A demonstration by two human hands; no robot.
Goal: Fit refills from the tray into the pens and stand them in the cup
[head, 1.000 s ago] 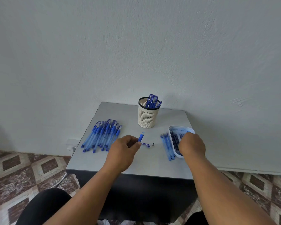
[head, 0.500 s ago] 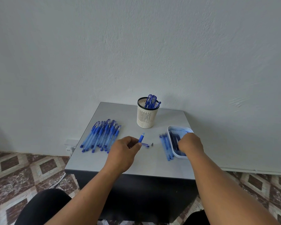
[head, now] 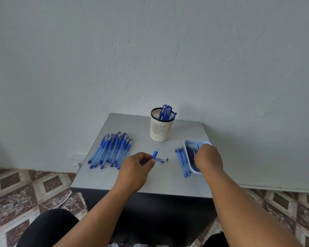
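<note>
My left hand [head: 136,169] pinches a blue pen barrel [head: 155,153] that points up and away over the grey table [head: 100,177]. A pen cap [head: 159,159] and a small tip piece [head: 167,159] lie just beyond it. My right hand [head: 208,158] reaches down into the white tray [head: 193,169] of dark refills [head: 190,154]; its fingertips are hidden, so I cannot tell whether they hold one. A slotted cream cup [head: 160,129] at the back holds several blue pens [head: 166,112].
A pile of blue pens [head: 111,150] lies on the left of the table. A few pale blue tubes [head: 182,162] lie beside the tray's left edge. The wall stands right behind the table. Patterned floor tiles surround it.
My right hand has shifted slightly within the tray. My left hand keeps the pen barrel in the same place.
</note>
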